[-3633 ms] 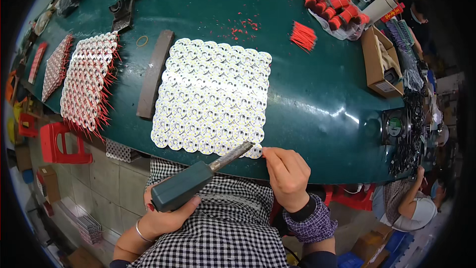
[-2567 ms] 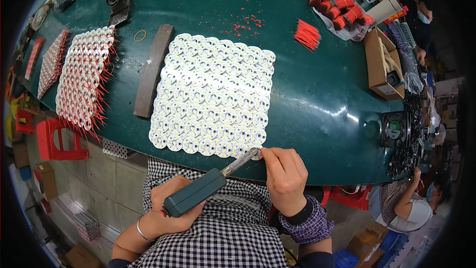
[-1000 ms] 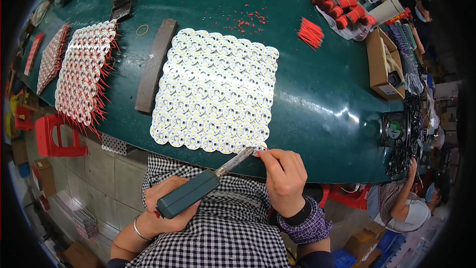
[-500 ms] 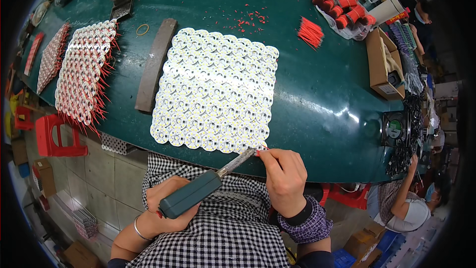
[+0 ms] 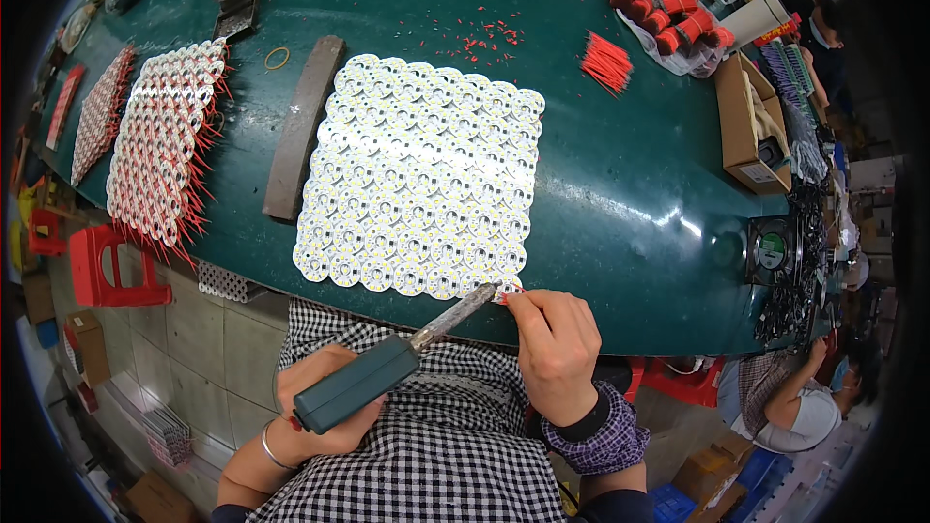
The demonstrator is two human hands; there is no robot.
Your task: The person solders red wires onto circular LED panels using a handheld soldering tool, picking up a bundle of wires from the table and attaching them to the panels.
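My left hand (image 5: 339, 438) is wrapped round the dark green handle of a soldering iron (image 5: 356, 384). The iron's tip is over the near right corner of a panel of round white LED circuit boards (image 5: 417, 174), lying flat before me. Against that same corner, my right hand (image 5: 557, 353) pinches a short red wire (image 5: 505, 298) between thumb and forefinger. Most of the wire is hidden by the fingers. Whether the tip touches the board cannot be made out.
A brown bar (image 5: 304, 126) lies along the panel's left side. Further left are panels with red wires (image 5: 165, 140). Beyond lie red clippings (image 5: 489, 39), a red wire bundle (image 5: 606, 65) and a bag of red bundles (image 5: 673, 15). A cardboard box (image 5: 741, 126) stands right; a co-worker (image 5: 804, 407) sits beyond.
The soldering iron has shifted slightly left and back toward me at its handle, its tip moving a little over the corner. My right hand stays nearly in place. The co-worker's arm has lowered.
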